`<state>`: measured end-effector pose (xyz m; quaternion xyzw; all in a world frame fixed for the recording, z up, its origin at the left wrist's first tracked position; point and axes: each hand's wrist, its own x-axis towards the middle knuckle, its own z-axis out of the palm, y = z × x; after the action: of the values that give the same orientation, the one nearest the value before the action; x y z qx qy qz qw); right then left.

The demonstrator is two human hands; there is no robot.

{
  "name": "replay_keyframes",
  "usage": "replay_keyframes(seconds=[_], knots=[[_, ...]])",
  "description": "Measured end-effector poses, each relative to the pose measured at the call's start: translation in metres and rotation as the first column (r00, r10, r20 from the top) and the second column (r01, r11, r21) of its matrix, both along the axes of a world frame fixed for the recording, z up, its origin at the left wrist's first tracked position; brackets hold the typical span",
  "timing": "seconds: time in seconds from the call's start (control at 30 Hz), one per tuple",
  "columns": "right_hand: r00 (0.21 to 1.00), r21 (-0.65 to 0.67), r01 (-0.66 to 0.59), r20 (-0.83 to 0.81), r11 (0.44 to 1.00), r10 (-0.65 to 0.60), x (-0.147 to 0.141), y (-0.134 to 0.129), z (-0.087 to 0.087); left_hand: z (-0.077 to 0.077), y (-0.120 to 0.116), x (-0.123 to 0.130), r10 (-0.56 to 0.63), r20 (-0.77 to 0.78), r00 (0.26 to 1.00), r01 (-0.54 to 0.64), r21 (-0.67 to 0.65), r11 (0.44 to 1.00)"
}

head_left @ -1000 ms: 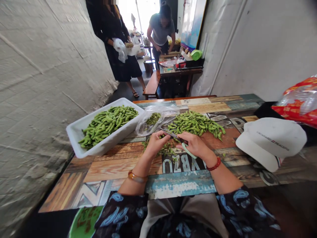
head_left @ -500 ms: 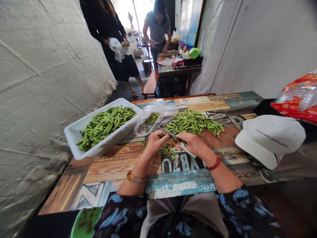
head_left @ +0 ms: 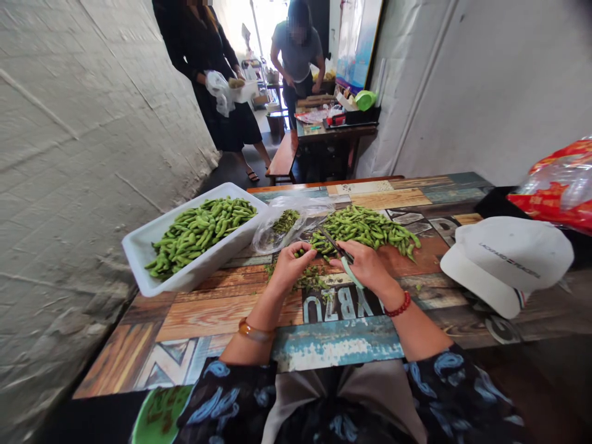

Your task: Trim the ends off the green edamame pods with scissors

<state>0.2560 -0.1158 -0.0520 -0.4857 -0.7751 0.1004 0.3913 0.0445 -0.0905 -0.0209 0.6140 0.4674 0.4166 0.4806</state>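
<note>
- Here we are at the table (head_left: 208,317), and our left hand (head_left: 292,264) has thumb and fingertips pinched together on a green pod (head_left: 300,251), only a bit of it showing.
- Over on the right, our right hand (head_left: 365,266) has its fingers wrapped round the mint handles of the scissors (head_left: 350,273); blades point away from us, just beside the left fingertips, and we cannot tell how far they are parted.
- This looks like snipping the pod ends, and for that we want just the tip poking out past the pinch, fingertips tucked well behind the cutting line.
- Let's bring the blades to the pod, not the pod hand into the blades, and clip close to the end so little of the pod is lost.
- Loose trimmings (head_left: 314,279) lie beneath our hands: cutting low over them keeps the scraps in one spot.
- The pile of pods (head_left: 367,228) sits just beyond the scissors, easy reach; the white tray (head_left: 208,269) of pods (head_left: 203,231) stands to our left, so we should keep scraps out of it.
</note>
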Motion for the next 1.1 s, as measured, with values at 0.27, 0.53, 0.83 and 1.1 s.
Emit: replay_keyframes(seconds=[0.27, 0.53, 0.83, 1.1], knots=[[0.998, 0.028, 0.061, -0.037, 0.998, -0.060, -0.0015, 0.0010, 0.0010, 0.0014, -0.0003, 0.0005, 0.010, 0.002, 1.000, -0.010, 0.000, 1.000], [1.000, 0.019, 0.021, -0.021, 1.000, -0.021, -0.0020, -0.0010, 0.0020, 0.0005, -0.0002, 0.0003, 0.007, -0.009, 1.000, -0.007, 0.000, 1.000], [0.999, -0.014, 0.023, -0.025, 1.000, -0.023, -0.0028, -0.0026, 0.0051, 0.0002, 0.0003, 0.0014, 0.027, 0.005, 1.000, -0.027, 0.004, 1.000], [0.999, -0.029, 0.029, 0.027, 0.999, -0.028, -0.0038, -0.0046, 0.0077, 0.0007, 0.0003, 0.0010, 0.023, 0.007, 1.000, -0.023, -0.005, 1.000]])
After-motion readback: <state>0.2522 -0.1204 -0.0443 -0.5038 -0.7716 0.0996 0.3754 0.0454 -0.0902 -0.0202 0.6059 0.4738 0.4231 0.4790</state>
